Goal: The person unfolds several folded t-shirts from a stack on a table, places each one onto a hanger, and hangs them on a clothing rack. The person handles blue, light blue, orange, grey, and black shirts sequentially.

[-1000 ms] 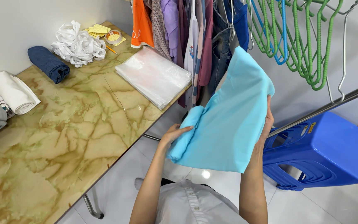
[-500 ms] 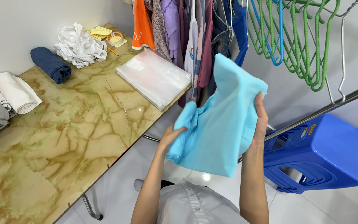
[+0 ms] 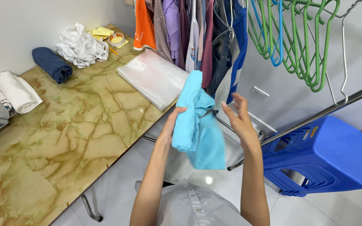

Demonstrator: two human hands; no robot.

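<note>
i take the marble-patterned table (image 3: 55, 146) as my landmark and work down in size from it. just off its right edge stands one blue plastic stool (image 3: 327, 155), and above the table's far corner hangs a row of garments on a rail (image 3: 189, 29), beside a bunch of empty green and blue hangers (image 3: 298, 37) too tangled to count. on the table's far end lies one stack of clear plastic bags (image 3: 151, 77). along its left side i count four rolled cloths, the white roll (image 3: 17, 92) clearest, plus one dark blue roll (image 3: 52, 64) and one white crumpled heap (image 3: 80, 48). the light blue cloth (image 3: 197, 125) is in the air off the table's right edge, half bunched, so by my judgement the rolling is only partly done. my left hand (image 3: 173, 123) has its grip closed on the cloth; my right hand (image 3: 240, 119) is spread open, fingers just beside it.
</note>
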